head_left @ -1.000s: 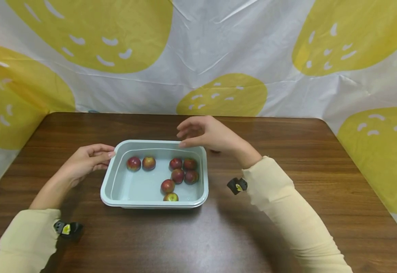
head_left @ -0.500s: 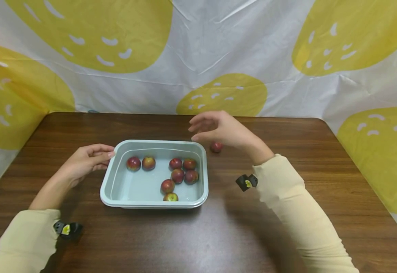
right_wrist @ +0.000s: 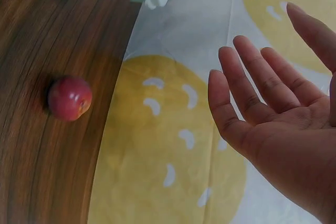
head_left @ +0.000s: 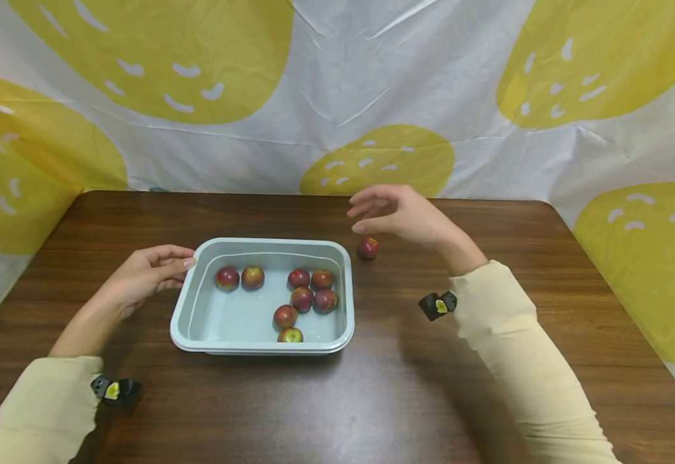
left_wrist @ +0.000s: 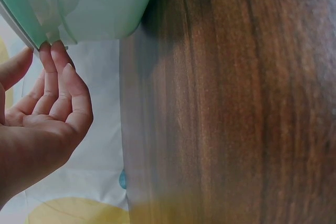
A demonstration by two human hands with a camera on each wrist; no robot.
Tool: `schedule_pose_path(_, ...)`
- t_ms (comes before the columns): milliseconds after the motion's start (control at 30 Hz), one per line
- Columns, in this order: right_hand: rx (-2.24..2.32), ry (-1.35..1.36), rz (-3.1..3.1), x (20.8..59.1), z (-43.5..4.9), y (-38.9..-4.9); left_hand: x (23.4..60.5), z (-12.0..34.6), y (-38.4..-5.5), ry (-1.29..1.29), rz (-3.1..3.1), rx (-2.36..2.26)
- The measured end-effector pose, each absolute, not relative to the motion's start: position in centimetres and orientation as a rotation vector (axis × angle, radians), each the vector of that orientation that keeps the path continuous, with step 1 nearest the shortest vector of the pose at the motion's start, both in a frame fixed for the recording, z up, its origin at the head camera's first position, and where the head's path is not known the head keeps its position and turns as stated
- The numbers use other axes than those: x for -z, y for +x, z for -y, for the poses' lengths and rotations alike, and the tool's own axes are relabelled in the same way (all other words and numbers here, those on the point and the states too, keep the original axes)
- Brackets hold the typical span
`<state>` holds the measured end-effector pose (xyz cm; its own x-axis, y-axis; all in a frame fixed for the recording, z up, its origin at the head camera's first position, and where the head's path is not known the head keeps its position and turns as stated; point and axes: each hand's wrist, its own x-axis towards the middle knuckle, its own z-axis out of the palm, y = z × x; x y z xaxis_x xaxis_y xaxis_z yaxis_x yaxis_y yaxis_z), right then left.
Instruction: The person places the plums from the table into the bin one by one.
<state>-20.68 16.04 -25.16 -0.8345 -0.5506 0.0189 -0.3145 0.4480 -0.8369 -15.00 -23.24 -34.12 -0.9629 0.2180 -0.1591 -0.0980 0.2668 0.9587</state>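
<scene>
A pale blue-green plastic tub (head_left: 263, 349) sits on the table with several small red apples (head_left: 302, 299) inside, some showing yellow-green. My left hand (head_left: 148, 276) pinches its far left corner by the rim; in the left wrist view the fingertips (left_wrist: 59, 51) lie under the lip with the thumb on the other side. One more red apple (head_left: 368, 248) lies on the table just right of the tub. Above and slightly right of that apple, my right hand (head_left: 409, 214) hovers with relaxed fingers, holding nothing. The right wrist view shows its palm (right_wrist: 294, 121) bare and the lone apple apart from it.
The dark wooden table (head_left: 372, 412) extends to both sides and in front of the tub. Behind its far edge hangs a white cloth (head_left: 244, 161) with big yellow shapes, which also covers the sides.
My right hand has moved right, from over the tub's far right corner to above the loose apple, uncovering that apple. The left hand, tub and apples inside have stayed put.
</scene>
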Motion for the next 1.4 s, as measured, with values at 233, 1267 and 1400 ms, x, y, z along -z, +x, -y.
schedule_pose_path(233, 1.310, -0.712, -2.455, 26.3, -17.6, -21.7, 34.1, 23.2, -15.0, 0.101, -2.277, -1.761)
schedule_pose_path(1267, 1.402, -0.335, -2.373, 33.8, -20.5, -24.6, 34.0, 23.2, -14.9, 0.111, -2.259, -1.768)
schedule_pose_path(1400, 1.407, -0.296, -2.378, 34.7, -20.4, -24.7, 34.0, 23.2, -15.0, 0.103, -2.259, -1.759)
